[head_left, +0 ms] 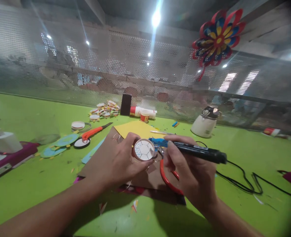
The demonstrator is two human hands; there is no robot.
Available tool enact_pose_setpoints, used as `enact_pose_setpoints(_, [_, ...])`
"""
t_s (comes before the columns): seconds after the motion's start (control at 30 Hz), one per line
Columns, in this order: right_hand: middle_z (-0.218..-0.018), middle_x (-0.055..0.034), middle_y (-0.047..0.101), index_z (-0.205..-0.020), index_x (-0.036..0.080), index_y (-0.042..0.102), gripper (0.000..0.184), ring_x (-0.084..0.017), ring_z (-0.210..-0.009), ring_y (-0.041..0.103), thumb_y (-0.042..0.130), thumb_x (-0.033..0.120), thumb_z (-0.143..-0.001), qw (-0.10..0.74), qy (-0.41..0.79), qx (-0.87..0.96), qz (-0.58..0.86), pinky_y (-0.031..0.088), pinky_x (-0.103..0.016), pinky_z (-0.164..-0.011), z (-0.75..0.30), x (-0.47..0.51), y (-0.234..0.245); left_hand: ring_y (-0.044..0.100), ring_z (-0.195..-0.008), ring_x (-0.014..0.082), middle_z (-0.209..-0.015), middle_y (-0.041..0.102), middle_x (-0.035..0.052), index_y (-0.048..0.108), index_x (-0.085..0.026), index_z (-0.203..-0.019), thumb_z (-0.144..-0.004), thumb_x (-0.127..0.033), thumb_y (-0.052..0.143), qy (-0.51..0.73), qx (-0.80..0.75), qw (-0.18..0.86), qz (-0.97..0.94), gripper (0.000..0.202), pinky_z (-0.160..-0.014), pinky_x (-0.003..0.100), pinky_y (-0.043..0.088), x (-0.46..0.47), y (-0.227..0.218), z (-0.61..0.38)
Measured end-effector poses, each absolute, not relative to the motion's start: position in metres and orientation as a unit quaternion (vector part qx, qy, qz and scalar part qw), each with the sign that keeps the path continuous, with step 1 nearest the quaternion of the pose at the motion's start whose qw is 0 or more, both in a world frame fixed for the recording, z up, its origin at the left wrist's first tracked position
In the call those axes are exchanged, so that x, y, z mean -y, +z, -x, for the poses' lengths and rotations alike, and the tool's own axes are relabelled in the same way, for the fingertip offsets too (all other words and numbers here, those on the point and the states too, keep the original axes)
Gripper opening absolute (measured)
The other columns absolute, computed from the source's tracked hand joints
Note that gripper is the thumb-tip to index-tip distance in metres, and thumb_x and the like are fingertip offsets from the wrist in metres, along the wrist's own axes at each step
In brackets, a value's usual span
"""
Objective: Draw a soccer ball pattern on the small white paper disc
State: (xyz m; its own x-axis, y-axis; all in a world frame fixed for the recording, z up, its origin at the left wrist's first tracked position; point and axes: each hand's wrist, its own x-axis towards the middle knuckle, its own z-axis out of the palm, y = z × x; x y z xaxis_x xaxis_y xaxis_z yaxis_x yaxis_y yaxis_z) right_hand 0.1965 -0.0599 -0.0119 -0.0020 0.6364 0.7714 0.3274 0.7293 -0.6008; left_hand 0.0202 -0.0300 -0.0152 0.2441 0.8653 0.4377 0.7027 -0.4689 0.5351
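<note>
My left hand (120, 154) is closed around a small paper cup (144, 149), its round white end turned up toward me. Black lines divide that end into cells, and blue dots fill part of its left side. In my right hand (192, 171) is a thick black marker (199, 152) with a blue front end close to the cup's rim. Below the right hand lie red-handled scissors (167, 179), partly hidden. Brown cardboard (99, 164) and a yellow sheet (133, 127) lie under and behind the hands.
An orange utility knife (92, 132) rests on a tape roll (81, 143) at left, near blue paper discs (66, 140) and a purple power strip (14, 161). Behind stand small paper crafts (106, 110), a phone (126, 104) and cups (144, 116). At right are a white kettle (203, 124) and black cable (244, 186).
</note>
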Motion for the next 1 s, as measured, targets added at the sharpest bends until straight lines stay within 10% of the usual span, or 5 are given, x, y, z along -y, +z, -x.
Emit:
enact_pose_setpoints(0.23, [-0.098,-0.0019,0.07,-0.106,0.022,0.065,0.016,-0.012,-0.072,0.065,0.058,0.02,-0.091,0.587,0.078,0.719,0.363,0.056,-0.031,-0.078,-0.196,0.058,-0.017,0.066,-0.083,0.0253,-0.095,0.069,0.0106,0.05,-0.015,-0.11,-0.076,-0.035,0.067,0.38,-0.446,0.142,-0.798,0.044,-0.068,0.037,0.052,0.026,-0.027,-0.021])
enact_pose_setpoints(1.0, [-0.086,-0.0024,0.075,-0.094,0.015,0.069,0.012,-0.013,-0.08,0.071,0.064,0.015,-0.084,0.59,0.052,0.715,0.371,0.059,-0.022,-0.077,-0.191,0.058,-0.014,0.057,-0.073,0.0224,-0.082,0.061,0.0049,0.049,-0.018,-0.098,-0.073,-0.042,0.064,0.343,-0.456,0.204,-0.796,0.038,-0.061,0.032,0.039,0.027,-0.031,-0.025])
